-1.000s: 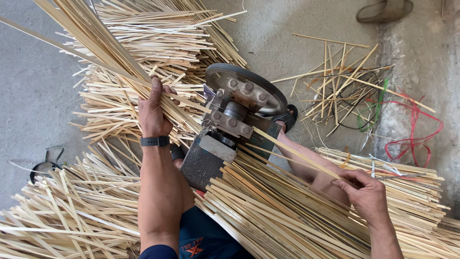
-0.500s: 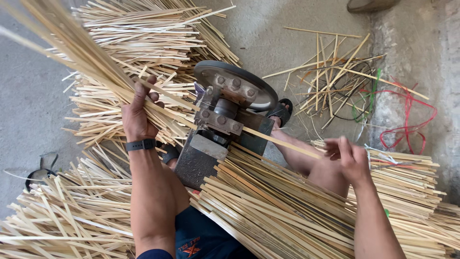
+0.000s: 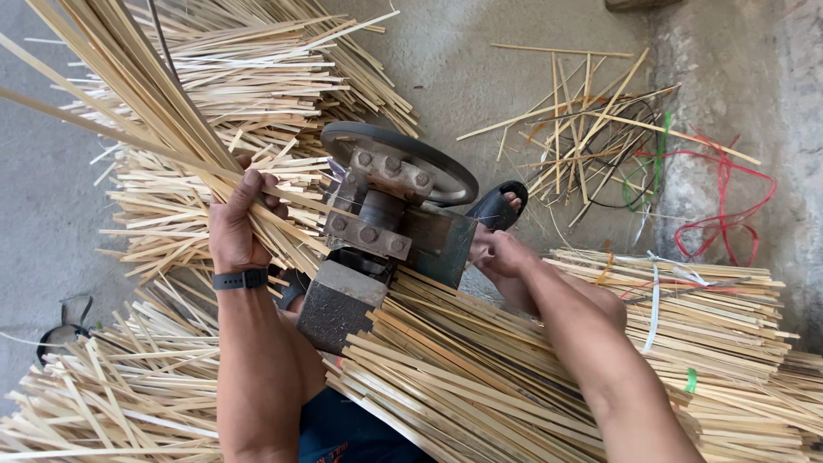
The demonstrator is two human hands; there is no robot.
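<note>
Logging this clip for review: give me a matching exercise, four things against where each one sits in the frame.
Things:
1. left hand
2. right hand
3. metal machine
4. red cord

Places:
A. on the concrete at the right edge
B. at the machine's right side, by the black sandal
C. closed around a bundle of bamboo strips at upper left
D. centre, between the two arms

Pairs: 1-C, 2-B, 3-D, 4-A

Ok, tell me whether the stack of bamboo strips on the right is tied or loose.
Tied. A white band wraps across the stack of pale bamboo strips, with a green tie lower down.
</note>
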